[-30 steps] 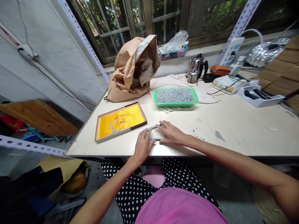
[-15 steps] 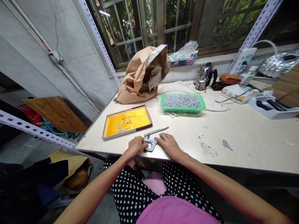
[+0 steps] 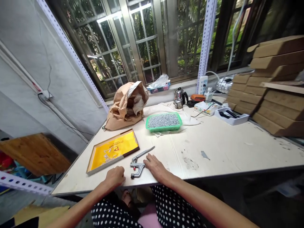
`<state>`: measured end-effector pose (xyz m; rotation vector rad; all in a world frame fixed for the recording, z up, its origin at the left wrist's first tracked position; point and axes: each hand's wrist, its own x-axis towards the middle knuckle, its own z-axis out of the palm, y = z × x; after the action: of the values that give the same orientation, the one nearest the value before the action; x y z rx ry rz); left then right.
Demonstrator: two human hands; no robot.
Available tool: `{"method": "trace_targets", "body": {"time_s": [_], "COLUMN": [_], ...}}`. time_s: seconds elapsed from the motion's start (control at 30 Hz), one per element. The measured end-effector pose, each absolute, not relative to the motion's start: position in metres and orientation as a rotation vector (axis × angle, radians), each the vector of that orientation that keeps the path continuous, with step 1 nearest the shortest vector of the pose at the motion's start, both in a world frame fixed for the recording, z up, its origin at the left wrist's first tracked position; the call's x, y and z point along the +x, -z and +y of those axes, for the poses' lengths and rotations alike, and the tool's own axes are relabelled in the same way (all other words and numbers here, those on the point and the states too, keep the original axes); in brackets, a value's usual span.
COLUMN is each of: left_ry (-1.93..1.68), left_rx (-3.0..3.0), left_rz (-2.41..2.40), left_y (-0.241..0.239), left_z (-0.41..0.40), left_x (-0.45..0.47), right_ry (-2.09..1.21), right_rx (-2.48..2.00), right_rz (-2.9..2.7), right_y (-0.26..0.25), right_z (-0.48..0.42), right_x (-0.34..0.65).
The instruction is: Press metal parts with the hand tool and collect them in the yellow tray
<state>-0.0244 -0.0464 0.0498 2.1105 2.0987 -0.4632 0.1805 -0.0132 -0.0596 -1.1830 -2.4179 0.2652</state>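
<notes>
A pair of grey metal hand pliers point(image 3: 141, 166) with a spring and a C-shaped jaw lies at the table's front edge. My right hand point(image 3: 155, 166) is closed over its lower handle, while the upper handle points away, spread from the lower one. To the left of the jaw, my left hand point(image 3: 115, 176) rests in a loose fist on the tabletop, apart from the pliers; whatever its fingers hold is hidden. Beyond that hand sits a shallow box point(image 3: 129, 139) with a yellow bottom and several small silvery pieces. A green plastic basket point(image 3: 163, 129) full of small metal pieces stands farther back.
A crumpled brown paper bag point(image 3: 118, 110) stands at the back left. Along the window are a metal pot point(image 3: 178, 99), an orange-and-black tool point(image 3: 198, 97), a tissue box point(image 3: 204, 108) and a white tray point(image 3: 235, 120). Stacked cardboard boxes point(image 3: 280, 104) rise at the right.
My left hand has let go of the pliers' jaw end and drawn left and away from it. My right hand stays at the handle. The view has swung up and to the right.
</notes>
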Motion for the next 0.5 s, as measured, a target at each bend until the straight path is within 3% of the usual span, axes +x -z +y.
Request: {"method": "trace_targets", "body": {"time_s": [0.13, 0.37, 0.5], "left_ry": [0.444, -0.450, -0.569], "left_rx": [2.189, 2.644, 2.723], "left_rz": [2.085, 2.124, 2.171], "left_y": [-0.086, -0.177, -0.169], "left_z": [-0.021, 0.053, 0.053], "left_x": [-0.005, 0.076, 0.063], "right_ry": [-0.258, -0.290, -0.288], "right_rx": [-1.163, -1.087, -1.076], "right_rz": [-2.389, -2.302, -2.278], "right_y": [0.061, 0.063, 0.069], "right_z": [-0.013, -0.015, -0.011], "right_x": [0.180, 0.182, 0.181]}}
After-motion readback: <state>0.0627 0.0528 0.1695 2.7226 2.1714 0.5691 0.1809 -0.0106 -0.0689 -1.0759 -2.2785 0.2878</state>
